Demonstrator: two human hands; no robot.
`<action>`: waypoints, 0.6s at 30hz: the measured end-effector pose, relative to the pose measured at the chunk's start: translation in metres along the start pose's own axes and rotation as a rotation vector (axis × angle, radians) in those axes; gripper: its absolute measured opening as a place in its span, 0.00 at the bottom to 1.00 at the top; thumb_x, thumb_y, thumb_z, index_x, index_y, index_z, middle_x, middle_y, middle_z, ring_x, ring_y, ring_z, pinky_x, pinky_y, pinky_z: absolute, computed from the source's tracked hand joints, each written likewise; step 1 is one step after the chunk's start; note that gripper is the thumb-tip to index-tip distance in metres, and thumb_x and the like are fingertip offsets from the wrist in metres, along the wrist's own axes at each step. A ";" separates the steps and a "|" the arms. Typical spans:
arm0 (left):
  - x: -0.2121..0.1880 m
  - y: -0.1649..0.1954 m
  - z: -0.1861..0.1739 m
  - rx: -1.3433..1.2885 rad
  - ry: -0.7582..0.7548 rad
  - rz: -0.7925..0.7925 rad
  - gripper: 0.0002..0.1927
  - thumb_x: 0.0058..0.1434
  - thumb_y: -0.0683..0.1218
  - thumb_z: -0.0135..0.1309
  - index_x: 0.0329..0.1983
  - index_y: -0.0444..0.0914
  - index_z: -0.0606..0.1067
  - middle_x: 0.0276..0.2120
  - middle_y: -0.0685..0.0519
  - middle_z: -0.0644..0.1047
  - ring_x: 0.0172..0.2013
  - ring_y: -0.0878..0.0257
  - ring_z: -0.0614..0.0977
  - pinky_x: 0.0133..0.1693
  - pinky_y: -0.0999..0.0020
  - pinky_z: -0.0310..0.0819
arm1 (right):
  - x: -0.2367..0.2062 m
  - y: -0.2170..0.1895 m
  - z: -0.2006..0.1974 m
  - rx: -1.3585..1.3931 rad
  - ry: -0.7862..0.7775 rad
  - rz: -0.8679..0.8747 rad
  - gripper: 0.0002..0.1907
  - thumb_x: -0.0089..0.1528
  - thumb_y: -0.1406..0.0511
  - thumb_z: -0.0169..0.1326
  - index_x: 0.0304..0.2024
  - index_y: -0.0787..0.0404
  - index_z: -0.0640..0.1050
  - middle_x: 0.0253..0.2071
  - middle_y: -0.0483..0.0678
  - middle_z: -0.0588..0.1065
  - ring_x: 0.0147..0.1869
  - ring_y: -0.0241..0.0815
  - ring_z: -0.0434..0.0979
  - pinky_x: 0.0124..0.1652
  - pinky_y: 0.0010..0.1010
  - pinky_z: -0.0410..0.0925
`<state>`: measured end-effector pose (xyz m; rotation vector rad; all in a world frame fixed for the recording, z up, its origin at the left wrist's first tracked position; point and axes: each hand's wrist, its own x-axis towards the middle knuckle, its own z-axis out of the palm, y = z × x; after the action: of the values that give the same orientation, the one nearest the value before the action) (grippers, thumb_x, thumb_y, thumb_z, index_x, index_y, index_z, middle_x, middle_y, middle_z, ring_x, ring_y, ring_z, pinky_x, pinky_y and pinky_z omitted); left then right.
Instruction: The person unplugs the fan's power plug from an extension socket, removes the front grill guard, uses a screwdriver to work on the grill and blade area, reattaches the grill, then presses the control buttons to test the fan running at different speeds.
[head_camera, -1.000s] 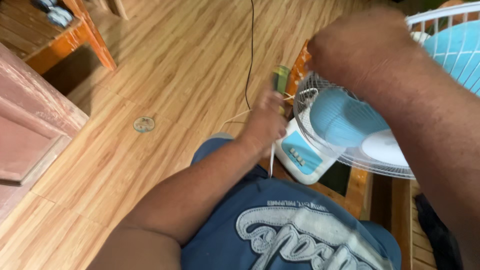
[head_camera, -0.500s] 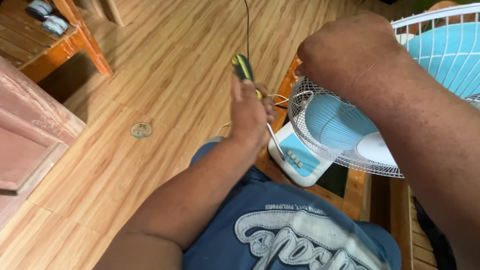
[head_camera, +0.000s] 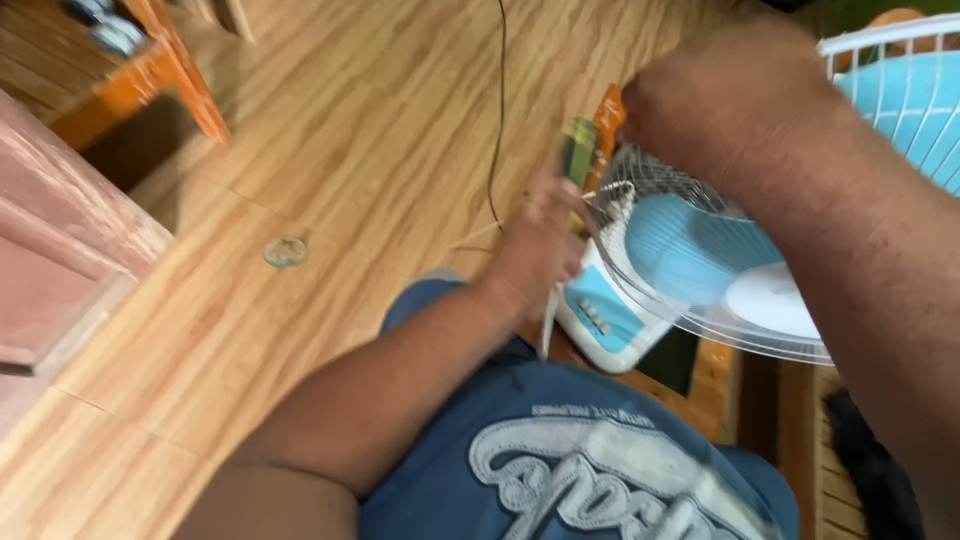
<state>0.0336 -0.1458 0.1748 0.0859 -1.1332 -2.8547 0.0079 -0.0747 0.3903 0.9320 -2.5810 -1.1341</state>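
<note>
Wood floor (head_camera: 330, 150) lies under a fan (head_camera: 700, 250) whose cage is on, left hand (head_camera: 540, 245) shut round a screwdriver (head_camera: 577, 150) beside it, right hand (head_camera: 730, 100) gripping the cage top.

The fan (head_camera: 700, 250) has pale blue blades, a white wire grille and a white base with a blue panel; the screwdriver (head_camera: 578, 150) handle is green and black; the floor (head_camera: 330, 130) is light wood-grain planks; the shirt (head_camera: 580, 460) is blue with grey-white lettering
</note>
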 end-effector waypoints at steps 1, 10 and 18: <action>0.004 0.003 -0.005 -0.012 0.025 0.060 0.11 0.78 0.49 0.37 0.56 0.39 0.61 0.29 0.54 0.69 0.18 0.71 0.62 0.17 0.75 0.56 | 0.000 0.000 -0.001 0.001 -0.029 0.013 0.14 0.66 0.51 0.55 0.50 0.44 0.84 0.40 0.45 0.82 0.45 0.46 0.84 0.41 0.40 0.76; 0.008 -0.012 -0.028 0.159 0.231 0.097 0.32 0.73 0.45 0.37 0.78 0.54 0.49 0.36 0.54 0.74 0.22 0.70 0.69 0.23 0.75 0.68 | 0.007 -0.005 0.007 -0.021 0.136 -0.040 0.14 0.65 0.50 0.55 0.47 0.44 0.84 0.37 0.43 0.82 0.46 0.43 0.83 0.50 0.41 0.72; 0.010 -0.025 -0.018 0.826 -0.061 0.624 0.25 0.75 0.43 0.49 0.74 0.47 0.63 0.46 0.47 0.78 0.42 0.63 0.76 0.46 0.68 0.74 | -0.048 0.022 0.045 -0.031 1.000 -0.293 0.11 0.67 0.55 0.65 0.47 0.51 0.83 0.50 0.42 0.80 0.62 0.45 0.78 0.66 0.45 0.64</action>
<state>0.0244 -0.1407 0.1441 -0.2648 -1.8613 -1.7420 0.0178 -0.0066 0.3790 1.4232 -1.6407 -0.5098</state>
